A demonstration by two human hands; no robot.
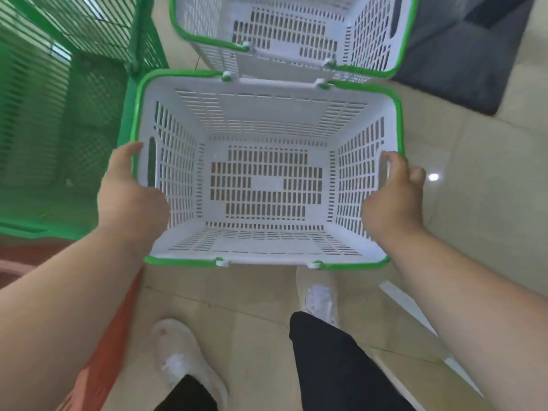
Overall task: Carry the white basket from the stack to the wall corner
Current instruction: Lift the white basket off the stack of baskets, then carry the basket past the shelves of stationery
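Observation:
A white slatted basket with a green rim hangs in front of me above the tiled floor, and nothing lies inside it. My left hand grips its left wall, with the thumb on the rim by the handle slot. On the opposite side my right hand holds the right wall, fingers curled through the handle slot. A second white basket of the same kind stands just beyond it, at the top of the view.
Green slatted baskets fill the left side. A red basket's rim shows at the lower left. A dark grey mat lies at the upper right. My two white shoes stand on beige tiles below the basket.

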